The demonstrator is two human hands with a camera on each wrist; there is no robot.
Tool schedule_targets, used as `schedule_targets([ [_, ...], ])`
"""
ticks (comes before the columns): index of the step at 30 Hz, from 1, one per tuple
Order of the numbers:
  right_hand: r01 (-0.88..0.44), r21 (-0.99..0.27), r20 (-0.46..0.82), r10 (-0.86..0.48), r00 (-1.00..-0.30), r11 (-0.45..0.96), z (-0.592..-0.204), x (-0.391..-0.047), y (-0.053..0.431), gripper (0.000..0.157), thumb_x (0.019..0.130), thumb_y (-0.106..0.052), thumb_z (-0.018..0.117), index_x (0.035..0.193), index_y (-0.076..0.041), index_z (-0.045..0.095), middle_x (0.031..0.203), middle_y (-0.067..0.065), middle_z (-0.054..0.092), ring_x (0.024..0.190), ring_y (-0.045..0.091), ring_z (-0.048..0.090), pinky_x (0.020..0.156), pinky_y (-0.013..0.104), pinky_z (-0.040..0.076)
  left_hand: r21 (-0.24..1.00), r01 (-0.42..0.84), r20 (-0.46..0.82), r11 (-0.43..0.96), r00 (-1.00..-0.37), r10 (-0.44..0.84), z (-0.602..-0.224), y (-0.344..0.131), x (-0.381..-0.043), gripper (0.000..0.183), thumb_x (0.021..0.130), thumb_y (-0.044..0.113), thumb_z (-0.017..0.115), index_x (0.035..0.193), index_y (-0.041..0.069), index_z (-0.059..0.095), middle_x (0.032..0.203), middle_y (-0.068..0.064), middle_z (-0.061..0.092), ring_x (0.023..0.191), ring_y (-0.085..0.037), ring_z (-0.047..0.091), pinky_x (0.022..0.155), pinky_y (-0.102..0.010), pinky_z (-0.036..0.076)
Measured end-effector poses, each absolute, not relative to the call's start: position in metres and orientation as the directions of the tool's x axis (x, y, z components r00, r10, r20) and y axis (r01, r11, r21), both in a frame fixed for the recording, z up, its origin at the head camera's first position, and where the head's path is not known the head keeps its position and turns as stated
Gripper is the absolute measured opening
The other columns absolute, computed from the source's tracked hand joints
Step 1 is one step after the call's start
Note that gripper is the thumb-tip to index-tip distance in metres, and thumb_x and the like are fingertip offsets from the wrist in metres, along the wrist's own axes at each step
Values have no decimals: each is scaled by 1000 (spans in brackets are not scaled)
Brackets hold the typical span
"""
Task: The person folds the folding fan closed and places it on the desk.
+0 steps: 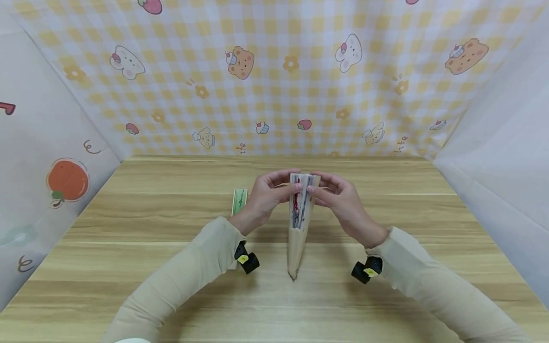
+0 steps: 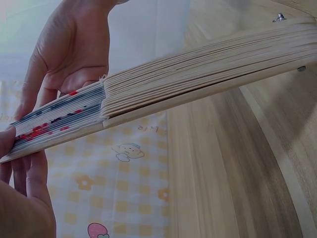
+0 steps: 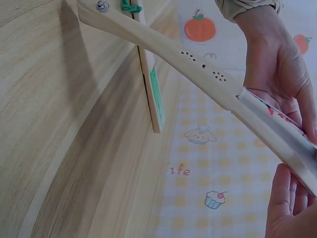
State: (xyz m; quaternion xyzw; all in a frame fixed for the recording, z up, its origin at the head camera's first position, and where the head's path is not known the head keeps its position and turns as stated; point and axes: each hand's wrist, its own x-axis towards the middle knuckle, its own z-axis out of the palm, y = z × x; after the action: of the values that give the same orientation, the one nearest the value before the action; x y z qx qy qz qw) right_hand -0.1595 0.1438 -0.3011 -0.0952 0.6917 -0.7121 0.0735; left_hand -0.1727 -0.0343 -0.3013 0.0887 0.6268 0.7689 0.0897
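Note:
A mostly folded fan (image 1: 297, 252) with pale wooden ribs and a white pleated leaf, marked red, blue-grey and black, is held between both hands. Its narrow pivot end points towards me. My left hand (image 1: 269, 193) pinches the leaf's far end on the left side, thumb in front and fingers behind. On the right side of that same end, my right hand (image 1: 340, 195) grips with thumb and fingers. The right wrist view shows small holes in the fan's outer guard (image 3: 188, 57) and a metal pivot pin (image 3: 102, 6).
Left of the fan, partly under my left forearm, lies a slim wooden strip (image 1: 239, 201) with a green face and dark marks. A green cord (image 3: 131, 7) is on it. The wood-grain table (image 1: 171, 214) meets a yellow checked cloth (image 1: 274, 95) behind and pale cloth at the sides.

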Motion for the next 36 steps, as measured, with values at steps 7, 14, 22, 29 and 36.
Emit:
schedule_targets([
  [7,-42,-999,47,-221,-974,-25,-300,-159,141,43,86,-10,60,125,0,47,102,5,55,89,14,57,78,32,52,981,-20,28,-193,-970,240,-301,-34,-173,33,82,2,63,115,0,58,95,-3,59,83,-14,60,70,-27,52],
  [14,-64,-998,68,-216,-974,-25,-300,-159,140,40,87,-9,59,124,1,49,103,5,56,87,14,58,76,31,52,980,-24,28,-195,-966,258,-301,-33,-173,33,83,2,63,115,1,58,97,-4,59,83,-14,59,70,-26,51],
  [22,-53,-997,63,-229,-971,-50,-300,-160,140,42,87,-10,58,127,0,48,97,1,58,87,13,58,77,32,52,985,-27,20,-172,-965,263,-299,-33,-173,33,82,3,63,115,1,58,98,-5,59,83,-14,60,69,-26,52],
  [29,-36,-998,49,-245,-968,-57,-300,-161,141,42,87,-11,60,126,-2,48,97,1,59,88,14,59,77,33,52,989,-31,9,-145,-963,269,-299,-34,-175,33,81,5,65,114,4,60,100,-6,59,87,-16,60,70,-28,52],
  [36,-24,-998,39,-282,-959,-55,-300,-164,140,42,88,-16,59,126,-3,48,103,6,54,92,18,57,81,35,51,992,-54,-19,-111,-956,291,-294,-36,-177,34,81,7,66,114,5,59,102,-5,59,89,-17,60,73,-30,52],
])
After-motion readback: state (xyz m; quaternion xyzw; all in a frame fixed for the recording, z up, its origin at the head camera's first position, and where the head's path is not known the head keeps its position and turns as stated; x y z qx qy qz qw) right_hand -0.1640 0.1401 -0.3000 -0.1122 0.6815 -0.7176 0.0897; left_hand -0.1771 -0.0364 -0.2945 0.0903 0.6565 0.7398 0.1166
